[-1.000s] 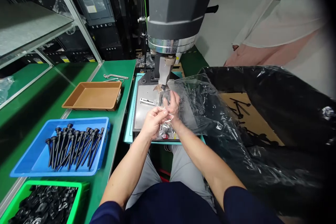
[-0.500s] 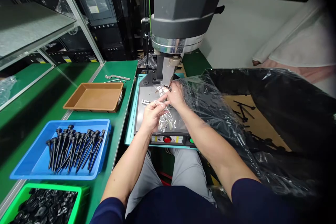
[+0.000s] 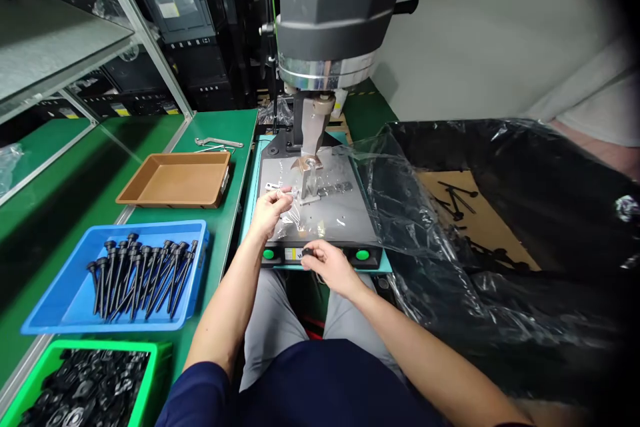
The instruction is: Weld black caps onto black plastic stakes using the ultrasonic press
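Observation:
My left hand [image 3: 273, 212] is over the left side of the machine's metal plate [image 3: 345, 220], thumb and fingers pressed together. What they hold, if anything, cannot be made out; clear plastic film lies around them. Between thumb and fingers of my right hand [image 3: 333, 268] is a small black part [image 3: 307, 251], in front of the plate's near edge. Past my left hand stands a metal fixture [image 3: 310, 177], directly below the press head's pale metal tool [image 3: 314, 123].
To the left are a brown tray [image 3: 175, 203], a blue tray [image 3: 55, 307] of black rods with knobbed ends, a green bin [image 3: 163, 367] of small black parts and wrenches [image 3: 219, 143]. Green buttons [image 3: 363, 255] line the machine's front. At right, a black plastic-lined container [image 3: 505, 147] holds several rods.
My right hand has drawn back from the fixture toward me, with a small black part now visible in its fingers. My left hand has moved slightly left, away from it.

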`<action>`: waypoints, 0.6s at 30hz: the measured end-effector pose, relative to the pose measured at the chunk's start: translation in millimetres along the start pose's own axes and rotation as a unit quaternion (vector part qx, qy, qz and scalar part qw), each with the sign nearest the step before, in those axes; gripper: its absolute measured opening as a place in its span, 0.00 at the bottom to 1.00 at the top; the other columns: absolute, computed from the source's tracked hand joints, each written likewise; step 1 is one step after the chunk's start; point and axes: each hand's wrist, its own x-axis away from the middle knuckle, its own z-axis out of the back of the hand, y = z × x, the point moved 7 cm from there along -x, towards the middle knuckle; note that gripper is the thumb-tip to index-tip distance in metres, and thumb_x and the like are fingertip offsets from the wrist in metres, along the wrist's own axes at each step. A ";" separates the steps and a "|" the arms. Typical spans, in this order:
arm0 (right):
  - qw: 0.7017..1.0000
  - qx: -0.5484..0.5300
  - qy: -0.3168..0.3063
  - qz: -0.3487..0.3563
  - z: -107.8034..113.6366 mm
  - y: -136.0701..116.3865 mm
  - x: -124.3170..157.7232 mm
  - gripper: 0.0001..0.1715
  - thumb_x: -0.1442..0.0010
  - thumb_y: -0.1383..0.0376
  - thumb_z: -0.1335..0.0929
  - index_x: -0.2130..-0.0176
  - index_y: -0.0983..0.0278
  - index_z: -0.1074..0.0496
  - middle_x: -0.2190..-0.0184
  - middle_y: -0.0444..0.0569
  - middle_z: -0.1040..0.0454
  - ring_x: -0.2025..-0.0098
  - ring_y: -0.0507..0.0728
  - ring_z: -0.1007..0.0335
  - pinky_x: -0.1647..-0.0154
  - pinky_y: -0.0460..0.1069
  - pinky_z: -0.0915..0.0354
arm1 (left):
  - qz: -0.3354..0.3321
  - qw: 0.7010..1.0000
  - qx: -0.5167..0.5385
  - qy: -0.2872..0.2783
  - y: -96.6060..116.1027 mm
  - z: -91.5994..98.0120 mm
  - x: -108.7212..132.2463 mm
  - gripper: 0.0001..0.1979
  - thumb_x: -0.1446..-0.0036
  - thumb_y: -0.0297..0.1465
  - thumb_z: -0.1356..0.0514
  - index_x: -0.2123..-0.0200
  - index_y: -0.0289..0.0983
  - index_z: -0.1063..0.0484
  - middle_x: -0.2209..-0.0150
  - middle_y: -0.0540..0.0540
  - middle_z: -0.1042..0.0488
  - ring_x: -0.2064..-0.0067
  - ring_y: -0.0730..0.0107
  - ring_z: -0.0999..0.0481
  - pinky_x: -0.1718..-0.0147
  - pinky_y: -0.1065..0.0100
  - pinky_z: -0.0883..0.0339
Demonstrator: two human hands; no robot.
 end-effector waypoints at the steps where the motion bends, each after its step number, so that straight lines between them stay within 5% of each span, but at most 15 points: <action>1: 0.999 -0.038 -0.029 -0.014 -6.1 2.6 14.6 0.18 0.47 0.55 0.28 0.61 0.63 0.32 0.73 0.44 0.28 0.70 0.56 0.28 0.65 0.53 0.32 | 0.027 0.999 -0.031 0.011 -6.6 8.5 5.7 0.15 0.59 0.38 0.30 0.72 0.34 0.26 0.52 0.38 0.24 0.50 0.52 0.26 0.52 0.54 0.31; 5: 0.988 -0.150 -0.015 -0.027 -6.1 -4.1 51.6 0.23 0.48 0.55 0.26 0.56 0.63 0.31 0.69 0.45 0.29 0.71 0.53 0.29 0.68 0.51 0.31 | -0.031 0.969 -0.191 0.155 0.5 43.2 52.3 0.20 0.56 0.38 0.30 0.59 0.35 0.24 0.52 0.38 0.25 0.49 0.55 0.27 0.50 0.56 0.34; 7: 0.984 -0.175 0.008 -0.013 -2.1 -11.3 61.5 0.23 0.46 0.56 0.26 0.54 0.63 0.30 0.68 0.46 0.28 0.71 0.52 0.30 0.67 0.50 0.31 | -0.084 0.954 -0.224 0.182 8.6 42.0 86.9 0.18 0.51 0.38 0.33 0.57 0.36 0.25 0.53 0.39 0.25 0.52 0.59 0.27 0.52 0.58 0.33; 12: 0.984 -0.176 0.014 -0.010 -7.1 -14.8 83.1 0.21 0.44 0.56 0.27 0.53 0.64 0.28 0.72 0.46 0.27 0.73 0.52 0.31 0.72 0.48 0.32 | -0.007 0.991 -0.107 -0.082 -15.0 -18.2 160.7 0.16 0.50 0.36 0.32 0.58 0.35 0.24 0.66 0.45 0.25 0.67 0.69 0.25 0.65 0.65 0.30; 18: 0.984 -0.165 0.055 -0.027 -13.9 -2.1 104.6 0.27 0.47 0.56 0.25 0.51 0.62 0.32 0.68 0.48 0.25 0.74 0.53 0.29 0.78 0.47 0.31 | 0.045 0.996 0.022 -0.079 -37.1 -34.0 194.7 0.16 0.53 0.32 0.29 0.59 0.36 0.23 0.69 0.49 0.26 0.72 0.72 0.26 0.70 0.67 0.29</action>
